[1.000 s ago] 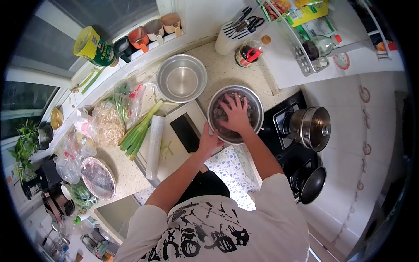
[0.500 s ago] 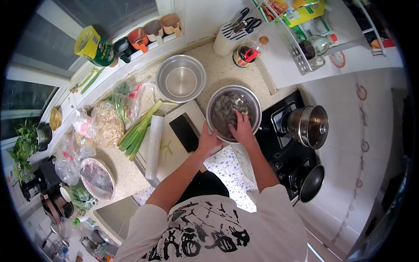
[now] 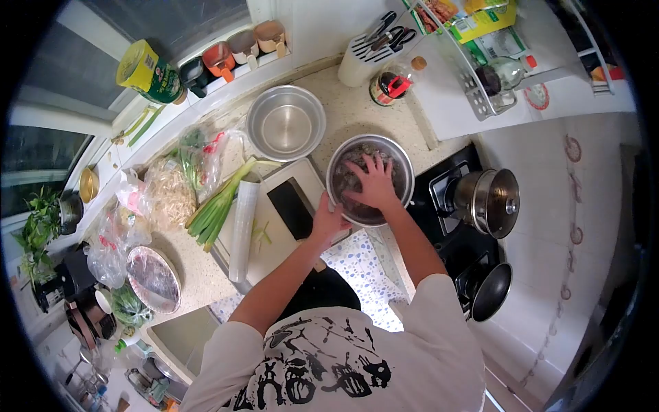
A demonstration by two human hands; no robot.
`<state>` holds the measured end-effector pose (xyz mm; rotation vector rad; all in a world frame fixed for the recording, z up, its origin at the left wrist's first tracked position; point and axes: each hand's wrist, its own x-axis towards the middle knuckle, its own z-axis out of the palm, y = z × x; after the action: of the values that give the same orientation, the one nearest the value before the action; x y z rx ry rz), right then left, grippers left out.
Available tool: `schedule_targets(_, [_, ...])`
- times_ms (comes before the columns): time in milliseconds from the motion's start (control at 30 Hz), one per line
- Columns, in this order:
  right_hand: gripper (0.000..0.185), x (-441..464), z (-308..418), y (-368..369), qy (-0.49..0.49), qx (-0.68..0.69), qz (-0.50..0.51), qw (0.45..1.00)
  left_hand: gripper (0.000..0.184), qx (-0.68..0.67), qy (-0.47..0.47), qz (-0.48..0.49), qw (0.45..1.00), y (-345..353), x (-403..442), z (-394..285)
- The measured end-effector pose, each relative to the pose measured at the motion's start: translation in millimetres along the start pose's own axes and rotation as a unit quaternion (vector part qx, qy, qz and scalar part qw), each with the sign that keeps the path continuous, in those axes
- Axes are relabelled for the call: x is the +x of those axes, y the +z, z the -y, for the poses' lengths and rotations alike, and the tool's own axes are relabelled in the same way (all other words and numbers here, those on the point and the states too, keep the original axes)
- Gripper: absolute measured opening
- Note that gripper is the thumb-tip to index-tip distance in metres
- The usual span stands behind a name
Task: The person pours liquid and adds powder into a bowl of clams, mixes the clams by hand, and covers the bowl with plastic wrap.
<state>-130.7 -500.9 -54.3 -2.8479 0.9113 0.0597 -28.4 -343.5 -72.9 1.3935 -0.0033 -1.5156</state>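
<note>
A steel bowl (image 3: 409, 184) stands on the counter beside the stove, with dark, wet-looking pieces (image 3: 357, 159) in it that I cannot identify. My right hand (image 3: 373, 182) is inside the bowl, palm down with its fingers spread over these pieces. At the bowl's lower left rim, my left hand (image 3: 329, 218) grips the edge, its thumb up along the outside. Just left of that hand a black cleaver blade (image 3: 291, 208) lies on the cutting board (image 3: 274, 255). Behind and to the left sits another metal bowl (image 3: 285, 123), with nothing solid visible inside.
Green onions (image 3: 223, 206) and a roll of plastic film (image 3: 244, 232) lie across the board's left part. Farther left are bagged vegetables (image 3: 168, 196) and a covered dish (image 3: 154, 280). To the right, a lidded pot (image 3: 487, 202) and a pan (image 3: 492, 292) stand on the stove.
My right hand drew back to the near side of the bowl, then moved forward again with its fingers spread over the pieces. My left hand has stayed at the rim.
</note>
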Motion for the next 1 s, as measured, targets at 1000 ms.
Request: schedule_targets(1000, [0.083,14.9,-26.7,17.5,0.203,0.172,-0.037,0.963,0.059,-0.007,-0.004,0.024,1.0,0.0,-2.5,-0.3])
